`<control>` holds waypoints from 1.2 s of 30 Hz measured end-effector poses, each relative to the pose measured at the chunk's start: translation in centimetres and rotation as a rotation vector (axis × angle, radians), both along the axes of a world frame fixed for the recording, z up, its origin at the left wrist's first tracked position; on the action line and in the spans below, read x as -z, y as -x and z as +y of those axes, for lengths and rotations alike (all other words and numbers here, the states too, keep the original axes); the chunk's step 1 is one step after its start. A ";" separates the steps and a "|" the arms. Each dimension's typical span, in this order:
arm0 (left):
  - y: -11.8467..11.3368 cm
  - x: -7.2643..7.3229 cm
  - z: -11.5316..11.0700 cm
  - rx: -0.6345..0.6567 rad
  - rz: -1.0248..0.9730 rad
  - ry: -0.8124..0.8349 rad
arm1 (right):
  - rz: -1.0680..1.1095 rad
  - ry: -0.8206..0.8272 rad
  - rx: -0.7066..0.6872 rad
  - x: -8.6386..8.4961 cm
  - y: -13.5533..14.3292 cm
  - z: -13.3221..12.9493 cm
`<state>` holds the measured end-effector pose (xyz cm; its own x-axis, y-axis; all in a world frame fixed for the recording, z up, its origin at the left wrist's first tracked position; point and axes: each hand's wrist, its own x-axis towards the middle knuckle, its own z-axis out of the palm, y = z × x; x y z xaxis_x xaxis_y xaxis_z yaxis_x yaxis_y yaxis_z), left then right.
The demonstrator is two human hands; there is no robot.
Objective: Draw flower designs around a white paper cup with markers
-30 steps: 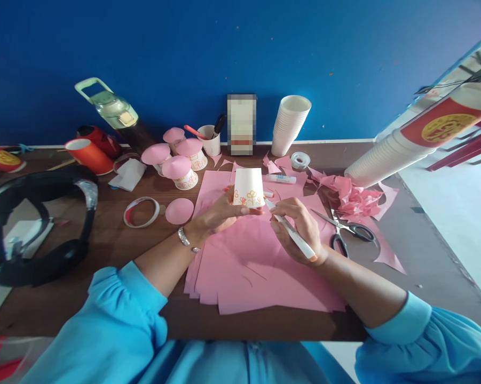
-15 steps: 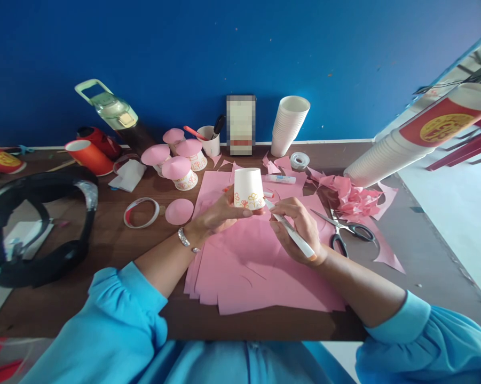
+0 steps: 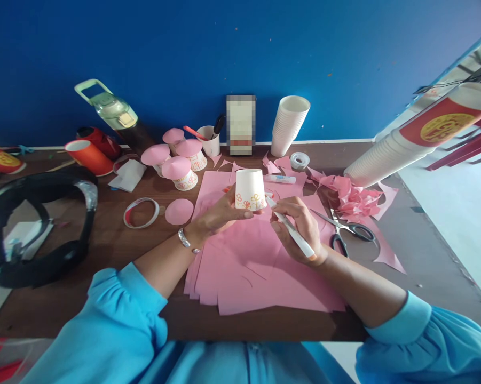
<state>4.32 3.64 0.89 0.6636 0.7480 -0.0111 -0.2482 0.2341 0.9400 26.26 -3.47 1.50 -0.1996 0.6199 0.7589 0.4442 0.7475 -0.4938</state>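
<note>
Just above the pink sheets point(image 3: 240, 266), the left hand point(image 3: 221, 216) is holding a white paper cup point(image 3: 250, 184), its fingers and thumb closing around the lower part. The cup is sitting wide end down in the grip, with flowers in orange, red and yellow-green running around that lower edge.

The right hand point(image 3: 303, 229) is gripping a white marker point(image 3: 294, 234) like a pen, pointing it at the cup's right side; from here I cannot tell whether the tip is touching or just beside it.

To the right of that hand, scissors point(image 3: 346, 228) are lying partly open on the surface point(image 3: 116, 320), and crumpled pink scraps point(image 3: 356, 197) are heaping up behind them. Over to the left, four small cups with pink cone tops point(image 3: 179, 168) are standing clustered together. A pink disc point(image 3: 179, 212) is lying in front of them, near a tape ring point(image 3: 156, 212). Against the blue wall point(image 3: 144, 53), a stack of white cups point(image 3: 289, 128) is standing.
</note>
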 end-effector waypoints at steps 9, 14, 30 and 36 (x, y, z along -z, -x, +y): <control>-0.5 -0.2 0.0 0.043 -0.159 0.008 | -0.003 0.026 0.144 0.8 -0.2 1.0; -0.5 0.4 0.2 0.064 -0.118 -0.002 | 0.008 0.016 0.118 0.9 -0.1 1.0; -0.4 -0.4 0.0 0.044 -0.054 -0.021 | -0.018 -0.026 0.043 0.3 -0.5 0.4; -0.6 -1.2 -0.4 0.015 -0.090 0.007 | -0.031 0.014 -0.031 -0.4 0.0 -0.3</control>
